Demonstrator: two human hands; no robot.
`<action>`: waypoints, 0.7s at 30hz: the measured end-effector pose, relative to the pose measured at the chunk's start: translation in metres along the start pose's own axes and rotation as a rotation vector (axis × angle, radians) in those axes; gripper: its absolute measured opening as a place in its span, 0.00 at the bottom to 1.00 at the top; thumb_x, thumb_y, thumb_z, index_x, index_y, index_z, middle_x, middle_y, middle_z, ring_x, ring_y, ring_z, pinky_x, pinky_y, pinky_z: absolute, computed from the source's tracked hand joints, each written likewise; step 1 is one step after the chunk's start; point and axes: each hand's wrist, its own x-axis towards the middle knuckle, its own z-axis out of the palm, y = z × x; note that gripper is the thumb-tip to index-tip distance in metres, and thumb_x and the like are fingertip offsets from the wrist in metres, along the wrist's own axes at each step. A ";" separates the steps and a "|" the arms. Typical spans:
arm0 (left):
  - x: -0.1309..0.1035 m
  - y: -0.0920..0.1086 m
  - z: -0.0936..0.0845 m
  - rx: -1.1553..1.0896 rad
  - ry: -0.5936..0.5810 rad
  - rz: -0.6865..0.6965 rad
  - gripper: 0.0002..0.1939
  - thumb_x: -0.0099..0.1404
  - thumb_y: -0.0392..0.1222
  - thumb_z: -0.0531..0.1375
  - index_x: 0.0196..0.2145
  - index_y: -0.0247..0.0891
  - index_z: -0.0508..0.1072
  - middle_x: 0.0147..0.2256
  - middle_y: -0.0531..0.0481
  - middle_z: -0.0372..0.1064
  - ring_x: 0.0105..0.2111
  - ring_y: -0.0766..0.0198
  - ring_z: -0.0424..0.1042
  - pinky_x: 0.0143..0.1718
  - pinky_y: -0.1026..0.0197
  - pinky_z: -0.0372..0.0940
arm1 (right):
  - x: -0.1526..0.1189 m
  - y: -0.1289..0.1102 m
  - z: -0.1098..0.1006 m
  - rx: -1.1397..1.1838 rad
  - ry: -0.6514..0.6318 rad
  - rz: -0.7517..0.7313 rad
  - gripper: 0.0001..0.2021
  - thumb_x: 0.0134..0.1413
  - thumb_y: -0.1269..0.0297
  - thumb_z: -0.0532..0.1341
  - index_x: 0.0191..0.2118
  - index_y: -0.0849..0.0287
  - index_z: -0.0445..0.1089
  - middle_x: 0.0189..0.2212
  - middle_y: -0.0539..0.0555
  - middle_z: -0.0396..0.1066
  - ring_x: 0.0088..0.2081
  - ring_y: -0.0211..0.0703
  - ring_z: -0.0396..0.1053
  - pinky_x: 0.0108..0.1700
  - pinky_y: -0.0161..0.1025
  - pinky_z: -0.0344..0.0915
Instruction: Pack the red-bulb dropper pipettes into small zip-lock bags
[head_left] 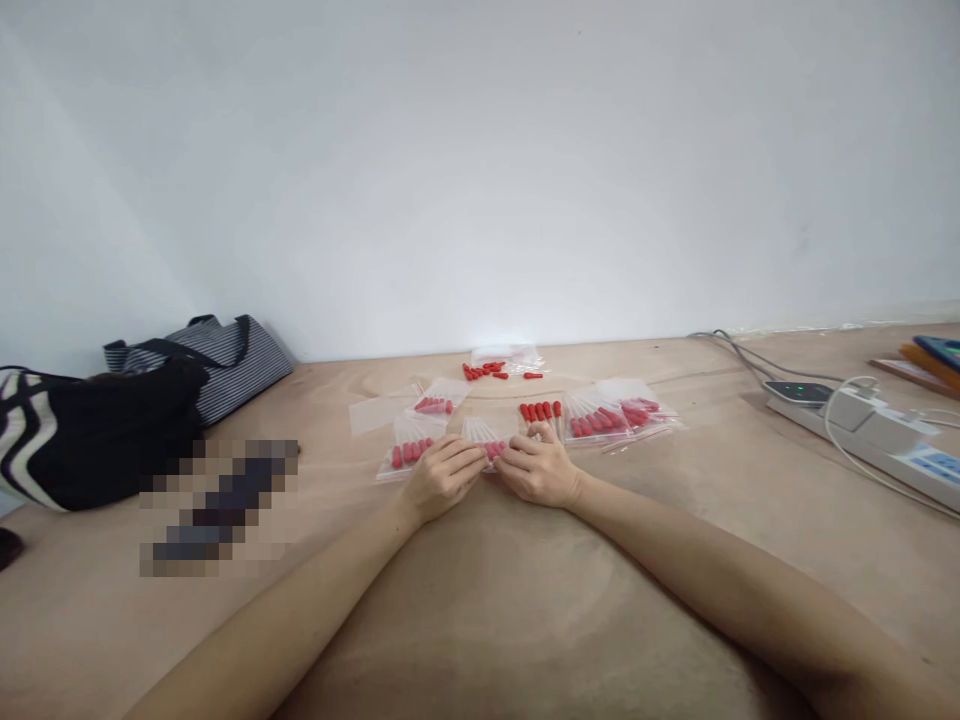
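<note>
Both hands meet at the near edge of a small clear zip bag [480,431] that holds several droppers with red bulbs and pale stems. My left hand [448,475] pinches the left part of its edge, fingers closed. Curled fingers of my right hand [541,470] grip the right part. The fingertips hide some of the bag's seal. Left of it lies another filled bag [411,443]. Just beyond my right hand, several loose red-bulbed droppers [540,411] lie in a row.
Filled bags [598,412] lie to the right, another bag [435,404] behind left. Loose red bulbs [480,371] sit near the wall beside clear bags [510,355]. A black bag [97,430] and striped bag [244,375] stand left; a power strip [885,440] with cables lies right.
</note>
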 end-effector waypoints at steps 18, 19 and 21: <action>-0.004 0.000 -0.004 0.050 0.014 -0.087 0.06 0.62 0.30 0.52 0.33 0.34 0.68 0.28 0.48 0.70 0.29 0.63 0.68 0.32 0.60 0.65 | -0.004 0.001 0.003 -0.028 0.015 0.076 0.11 0.55 0.71 0.49 0.25 0.58 0.65 0.19 0.48 0.65 0.28 0.35 0.57 0.37 0.41 0.45; -0.003 0.001 -0.004 0.052 0.015 -0.084 0.06 0.62 0.30 0.52 0.33 0.34 0.68 0.28 0.48 0.70 0.29 0.63 0.68 0.32 0.60 0.65 | -0.003 0.001 0.004 -0.030 0.021 0.081 0.11 0.55 0.71 0.49 0.27 0.58 0.66 0.20 0.48 0.66 0.28 0.35 0.57 0.37 0.41 0.45; -0.001 0.001 -0.004 0.054 0.013 -0.073 0.07 0.63 0.31 0.51 0.32 0.34 0.68 0.28 0.48 0.70 0.29 0.63 0.68 0.32 0.60 0.65 | -0.001 -0.001 0.005 -0.029 0.035 0.074 0.10 0.55 0.71 0.50 0.29 0.58 0.66 0.23 0.49 0.67 0.29 0.35 0.57 0.37 0.41 0.45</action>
